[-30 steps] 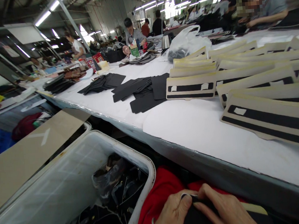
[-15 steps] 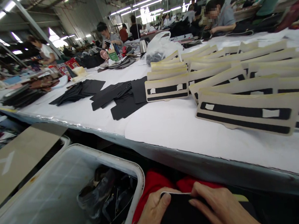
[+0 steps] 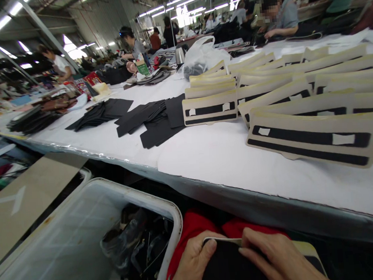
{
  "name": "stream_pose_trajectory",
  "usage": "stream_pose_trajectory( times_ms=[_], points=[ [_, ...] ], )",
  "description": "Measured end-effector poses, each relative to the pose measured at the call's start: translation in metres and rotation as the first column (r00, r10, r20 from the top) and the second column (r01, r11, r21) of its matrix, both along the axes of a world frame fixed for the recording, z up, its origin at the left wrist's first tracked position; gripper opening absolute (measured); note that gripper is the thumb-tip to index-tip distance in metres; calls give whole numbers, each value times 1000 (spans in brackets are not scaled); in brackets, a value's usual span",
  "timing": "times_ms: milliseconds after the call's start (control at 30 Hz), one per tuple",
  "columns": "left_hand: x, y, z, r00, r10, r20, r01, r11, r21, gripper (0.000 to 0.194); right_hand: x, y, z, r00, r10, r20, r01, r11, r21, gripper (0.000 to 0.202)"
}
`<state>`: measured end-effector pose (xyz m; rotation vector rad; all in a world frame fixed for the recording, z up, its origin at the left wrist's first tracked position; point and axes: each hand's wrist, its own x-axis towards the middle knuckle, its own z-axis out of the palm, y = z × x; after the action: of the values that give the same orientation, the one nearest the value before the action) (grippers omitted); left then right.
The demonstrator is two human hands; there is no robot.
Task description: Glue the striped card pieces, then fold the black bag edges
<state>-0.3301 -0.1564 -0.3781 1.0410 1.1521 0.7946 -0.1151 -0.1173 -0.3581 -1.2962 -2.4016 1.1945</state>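
A black piece (image 3: 232,266) with a pale edge lies over my lap at the bottom of the view. Its upper left corner is gripped by my left hand (image 3: 194,263), the thumb on the black face. My right hand (image 3: 270,254) pinches the top edge further right between thumb and fingers. Behind my right wrist a beige panel (image 3: 309,249) with a yellowish edge and a black strip shows in part. The lower part of the black piece is cut off by the frame.
On the white table (image 3: 201,156) stand rows of curved beige panels (image 3: 307,140) with black strips. Black flat pieces (image 3: 159,125) lie left of them. A white bin (image 3: 139,196) with dark items is at the lower left. Several people work across the room.
The view has shifted slightly, and more of the beige panel by my right wrist shows. Both hands keep their hold on the black piece, whose pale edge is more visible.
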Motion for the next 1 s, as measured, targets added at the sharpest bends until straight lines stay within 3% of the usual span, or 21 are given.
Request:
stream_pose_trajectory(
  times_ms=[500, 1000],
  points=[
    [-1, 1, 5, 999, -13, -31, 14, 999, 29, 45, 1, -1, 2, 1000, 8, 1, -8, 1000, 8, 26],
    [3, 1, -2, 996, -35, -86, 41, 997, 68, 39, 4, -4, -6, 1000, 10, 21, -12, 994, 111, 29]
  ],
)
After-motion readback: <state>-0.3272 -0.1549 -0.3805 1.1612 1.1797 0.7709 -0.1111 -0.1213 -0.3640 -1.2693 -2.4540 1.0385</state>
